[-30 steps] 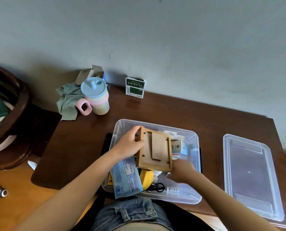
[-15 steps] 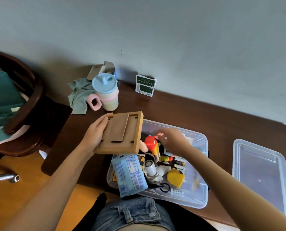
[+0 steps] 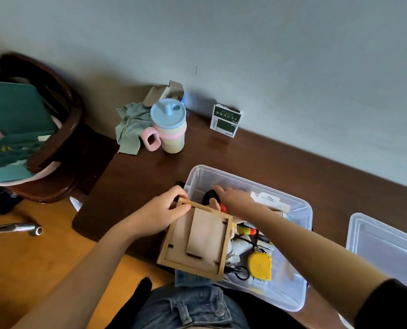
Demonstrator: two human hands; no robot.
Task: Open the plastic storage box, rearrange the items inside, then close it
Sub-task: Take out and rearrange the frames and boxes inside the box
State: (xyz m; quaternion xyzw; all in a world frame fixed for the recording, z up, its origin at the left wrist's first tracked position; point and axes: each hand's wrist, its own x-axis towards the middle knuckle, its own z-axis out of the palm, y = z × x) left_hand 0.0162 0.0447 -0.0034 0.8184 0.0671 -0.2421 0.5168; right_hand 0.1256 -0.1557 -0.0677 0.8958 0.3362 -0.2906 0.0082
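Tabletop [image 3: 280, 162]: cup [image 3: 170, 129], cloth [image 3: 130, 124], lid [image 3: 387, 248] around box [image 3: 299, 290].

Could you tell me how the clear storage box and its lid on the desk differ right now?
The storage box is deep and holds many small items; the lid is shallow and bare. The box sits before the person with the right hand reaching in; the lid lies apart to its right, untouched. Both are clear plastic, on the desk.
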